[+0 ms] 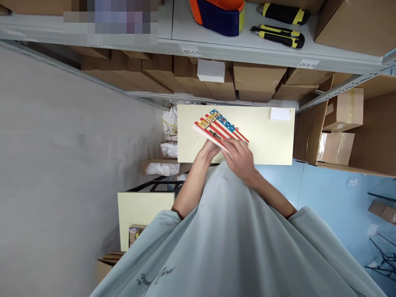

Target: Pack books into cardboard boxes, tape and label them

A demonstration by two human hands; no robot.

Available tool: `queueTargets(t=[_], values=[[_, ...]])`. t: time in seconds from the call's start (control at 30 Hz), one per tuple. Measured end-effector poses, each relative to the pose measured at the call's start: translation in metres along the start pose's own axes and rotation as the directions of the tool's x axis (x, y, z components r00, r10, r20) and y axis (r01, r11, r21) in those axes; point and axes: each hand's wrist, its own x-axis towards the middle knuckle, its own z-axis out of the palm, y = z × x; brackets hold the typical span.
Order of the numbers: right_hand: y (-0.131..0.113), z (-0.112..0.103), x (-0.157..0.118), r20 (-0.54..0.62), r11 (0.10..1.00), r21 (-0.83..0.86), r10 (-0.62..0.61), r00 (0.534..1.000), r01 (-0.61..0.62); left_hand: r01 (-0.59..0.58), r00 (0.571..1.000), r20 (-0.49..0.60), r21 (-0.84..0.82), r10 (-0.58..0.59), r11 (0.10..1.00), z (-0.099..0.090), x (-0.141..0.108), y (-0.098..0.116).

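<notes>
A book (pixel 222 127) with red and white stripes, a blue starred patch and yellow lettering is held tilted above the pale yellow table (pixel 272 142). My left hand (pixel 211 149) supports it from below at its near left side, with most of the fingers hidden beneath the cover. Fingertips show past the book's far right edge. On the near edge, my right hand (pixel 240 159) rests with its fingers bent over the cover.
A white card (pixel 280 114) lies at the table's back right. Above the table runs a metal shelf (pixel 216 45) with cutters (pixel 278 36) and a blue-orange tape roll holder (pixel 220 16). Open cartons (pixel 309 136) stand right; white bags (pixel 162 168) sit left.
</notes>
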Motion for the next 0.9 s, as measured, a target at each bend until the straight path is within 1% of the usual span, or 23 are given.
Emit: queueTargets(t=[0.03, 0.1, 0.13, 0.2, 0.3, 0.37, 0.43, 0.53, 0.57, 0.6, 0.63, 0.7, 0.77, 0.83, 0.9], values=[[0.006, -0.007, 0.001, -0.039, 0.998, 0.044, 0.046, 0.998, -0.044, 0.014, 1.000, -0.004, -0.006, -0.014, 1.000, -0.002, 0.002, 0.003], [0.023, -0.020, 0.004, -0.100, 0.980, 0.139, 0.156, 0.983, -0.141, 0.022, 0.999, -0.042, 0.037, -0.021, 0.999, -0.009, 0.000, 0.009], [0.033, -0.026, 0.006, -0.115, 0.964, 0.188, 0.211, 0.971, -0.188, 0.010, 0.997, -0.075, 0.075, -0.004, 0.997, -0.013, -0.002, 0.013], [0.052, -0.036, 0.010, -0.119, 0.927, 0.280, 0.292, 0.949, -0.250, -0.042, 0.989, -0.136, 0.160, 0.064, 0.986, -0.021, -0.009, 0.019], [0.071, -0.044, 0.015, -0.109, 0.901, 0.343, 0.317, 0.942, -0.264, -0.132, 0.966, -0.180, 0.264, 0.184, 0.955, -0.023, -0.019, 0.027], [0.074, -0.046, 0.014, -0.117, 0.907, 0.344, 0.298, 0.947, -0.242, -0.188, 0.945, -0.194, 0.339, 0.264, 0.922, -0.020, -0.028, 0.032], [0.071, -0.045, 0.012, -0.133, 0.910, 0.358, 0.271, 0.953, -0.209, -0.270, 0.909, -0.187, 0.416, 0.372, 0.869, -0.014, -0.038, 0.037], [0.064, -0.039, 0.008, -0.175, 0.900, 0.402, 0.258, 0.950, -0.170, -0.417, 0.813, -0.155, 0.517, 0.561, 0.748, -0.007, -0.057, 0.042], [0.063, -0.036, 0.006, -0.188, 0.895, 0.414, 0.265, 0.946, -0.168, -0.445, 0.781, -0.151, 0.546, 0.606, 0.710, -0.006, -0.063, 0.043], [0.062, -0.033, 0.005, -0.194, 0.889, 0.424, 0.273, 0.942, -0.171, -0.453, 0.759, -0.153, 0.573, 0.632, 0.683, -0.007, -0.069, 0.044], [0.062, -0.029, 0.005, -0.189, 0.881, 0.440, 0.278, 0.942, -0.172, -0.441, 0.752, -0.161, 0.597, 0.639, 0.670, -0.009, -0.075, 0.044], [0.063, -0.022, 0.005, -0.147, 0.854, 0.488, 0.283, 0.948, -0.180, -0.387, 0.768, -0.186, 0.628, 0.613, 0.675, -0.018, -0.084, 0.042], [0.066, -0.011, 0.007, -0.083, 0.822, 0.520, 0.317, 0.945, -0.230, -0.320, 0.783, -0.238, 0.639, 0.575, 0.700, -0.031, -0.088, 0.037], [0.067, 0.004, 0.011, -0.022, 0.793, 0.516, 0.391, 0.920, -0.325, -0.254, 0.786, -0.316, 0.619, 0.531, 0.744, -0.047, -0.087, 0.029], [0.068, 0.024, 0.016, 0.041, 0.762, 0.500, 0.454, 0.890, -0.412, -0.197, 0.796, -0.394, 0.550, 0.460, 0.812, -0.066, -0.082, 0.019]])
